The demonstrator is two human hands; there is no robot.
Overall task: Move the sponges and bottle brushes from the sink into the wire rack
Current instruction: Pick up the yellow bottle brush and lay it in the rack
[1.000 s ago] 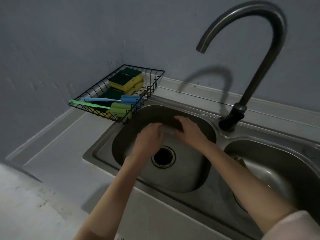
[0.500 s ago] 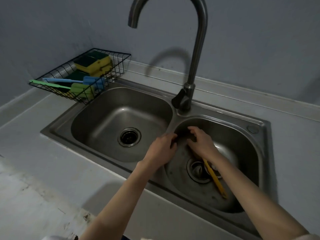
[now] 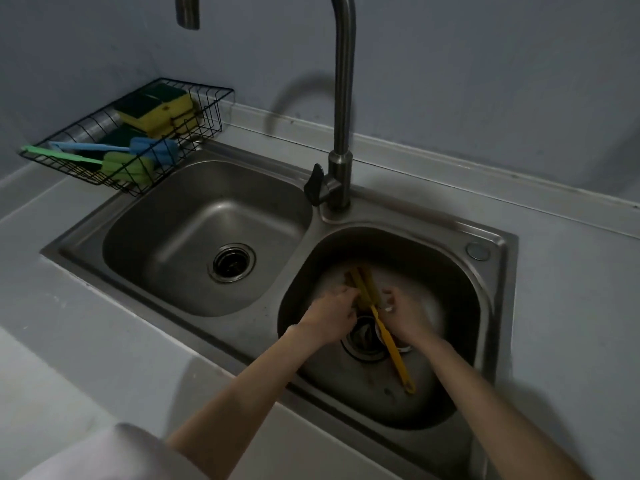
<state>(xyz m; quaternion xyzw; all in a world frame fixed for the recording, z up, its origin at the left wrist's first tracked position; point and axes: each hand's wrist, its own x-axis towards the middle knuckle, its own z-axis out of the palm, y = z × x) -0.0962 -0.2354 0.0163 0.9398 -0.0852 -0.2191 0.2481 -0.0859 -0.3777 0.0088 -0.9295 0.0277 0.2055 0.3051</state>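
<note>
A yellow bottle brush [image 3: 388, 337] lies in the right basin [image 3: 464, 296] of the sink, its foam head toward the back and its handle across the drain. My left hand [image 3: 330, 318] is at the head's left side with fingertips touching it; whether they grip is hidden. My right hand [image 3: 408, 322] hovers just right of the handle, fingers curled and apart, holding nothing. The black wire rack [image 3: 216, 109] at the back left holds yellow-green sponges [image 3: 156, 109], a blue brush [image 3: 152, 148] and a green brush [image 3: 121, 166].
The left basin [image 3: 166, 244] holds only its drain [image 3: 232, 262]. A tall steel faucet [image 3: 341, 133] stands between the basins, its spout overhead at the top left. Grey countertop [image 3: 86, 341] surrounds the sink, and a wall runs close behind.
Both hands moved from the left basin over the divider and down into the right basin, ending on either side of the yellow brush. The view swung right.
</note>
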